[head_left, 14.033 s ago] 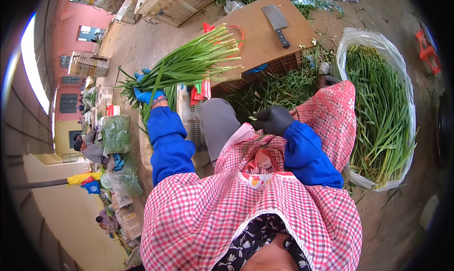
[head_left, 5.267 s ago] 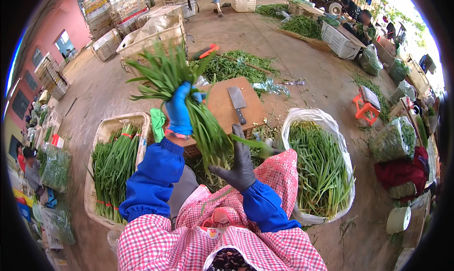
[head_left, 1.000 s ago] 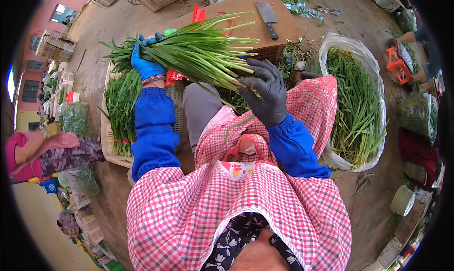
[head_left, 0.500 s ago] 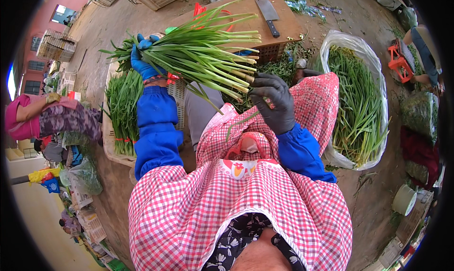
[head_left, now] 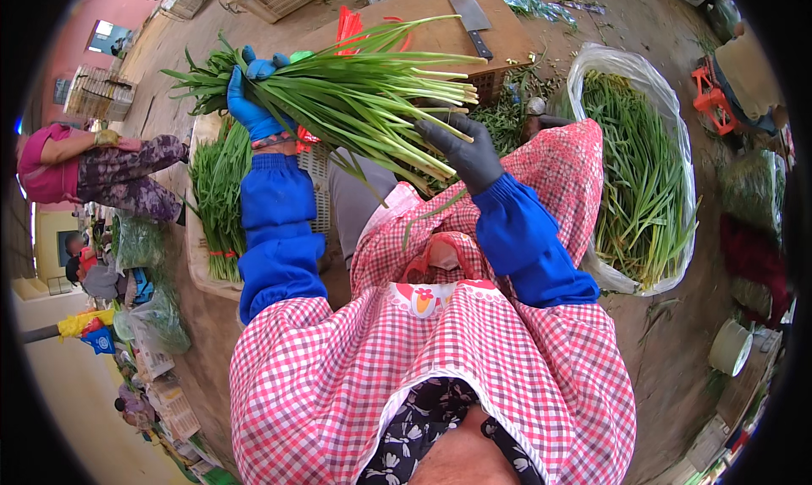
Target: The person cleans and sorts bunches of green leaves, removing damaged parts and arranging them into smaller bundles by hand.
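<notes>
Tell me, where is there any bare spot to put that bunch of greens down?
The wooden block is bare left of the cleaver. Bare ground also lies right of the white sack of greens. The crate at the left is full, and cuttings litter the ground before the block.
</notes>
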A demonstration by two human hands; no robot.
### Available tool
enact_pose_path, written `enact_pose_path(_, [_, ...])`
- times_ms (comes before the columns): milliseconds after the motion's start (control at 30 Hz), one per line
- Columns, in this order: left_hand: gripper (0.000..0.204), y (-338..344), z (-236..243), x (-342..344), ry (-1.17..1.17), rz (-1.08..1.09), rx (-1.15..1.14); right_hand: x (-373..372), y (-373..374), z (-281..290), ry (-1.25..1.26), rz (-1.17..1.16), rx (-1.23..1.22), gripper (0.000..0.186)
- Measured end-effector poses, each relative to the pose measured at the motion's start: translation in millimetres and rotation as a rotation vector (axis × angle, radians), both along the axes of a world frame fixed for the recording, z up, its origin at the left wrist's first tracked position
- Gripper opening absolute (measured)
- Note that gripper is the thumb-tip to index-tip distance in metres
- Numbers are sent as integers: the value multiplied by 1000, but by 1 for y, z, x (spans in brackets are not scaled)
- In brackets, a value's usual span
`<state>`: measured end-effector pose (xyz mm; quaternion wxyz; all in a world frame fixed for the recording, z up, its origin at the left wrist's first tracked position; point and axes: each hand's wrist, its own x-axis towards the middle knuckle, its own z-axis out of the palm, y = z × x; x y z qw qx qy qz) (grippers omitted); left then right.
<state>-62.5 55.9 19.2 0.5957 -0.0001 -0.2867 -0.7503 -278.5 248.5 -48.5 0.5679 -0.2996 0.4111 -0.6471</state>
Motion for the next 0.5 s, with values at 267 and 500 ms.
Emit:
enact_pose_path(267, [33,1,1,8,5,2,2,9,-15,-23,-352,-164,20,19])
enact_pose_path(500, [36,-27,-28,62,141,-49,27,-48,23,-30,-119,36,-5,18])
